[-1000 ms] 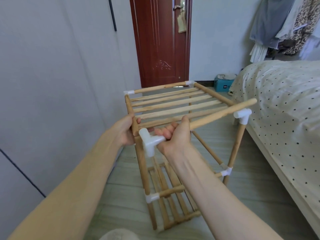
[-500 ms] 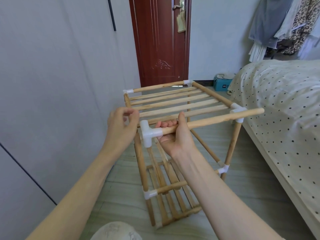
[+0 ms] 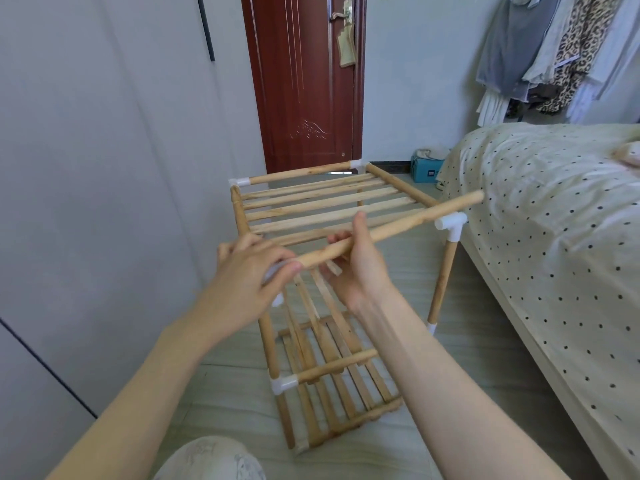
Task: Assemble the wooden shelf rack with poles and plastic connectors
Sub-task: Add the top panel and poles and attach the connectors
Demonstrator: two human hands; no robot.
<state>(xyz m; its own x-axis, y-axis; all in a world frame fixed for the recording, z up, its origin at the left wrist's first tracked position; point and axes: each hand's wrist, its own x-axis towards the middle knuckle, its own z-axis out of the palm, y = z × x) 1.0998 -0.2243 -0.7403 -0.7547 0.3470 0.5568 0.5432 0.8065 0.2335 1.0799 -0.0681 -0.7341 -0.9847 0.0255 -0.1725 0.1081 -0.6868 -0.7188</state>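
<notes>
Where the floor (image 3: 460,306) narrows between a pale wall (image 3: 86,168) on the left and a bed (image 3: 554,237) with a dotted cover on the right, a wooden shelf rack (image 3: 311,209) stands in the strip between them. The rack's left side runs close along the wall, and its right front corner sits just beside the bed's edge, so open room remains only in front of the rack, toward the viewer, and beyond it toward a dark red door (image 3: 304,81). Clothes (image 3: 561,50) hang at the upper right above the bed, and a blue box (image 3: 427,169) sits on the floor near the bed's far corner.

A loose pole (image 3: 398,226) is held level across the rack's front top edge. The left hand (image 3: 249,282) curls around the pole's near end and covers it; a bit of white plastic shows under its fingers, too hidden to tell more. The right hand (image 3: 356,265) holds the pole just beside the left hand, fingers wrapped underneath and thumb lying over the top. The pole's far end reaches out over the bed's edge, above and apart from a white connector (image 3: 452,225) capping the rack's right front post (image 3: 443,278). A knee (image 3: 211,459) shows at the bottom edge.
</notes>
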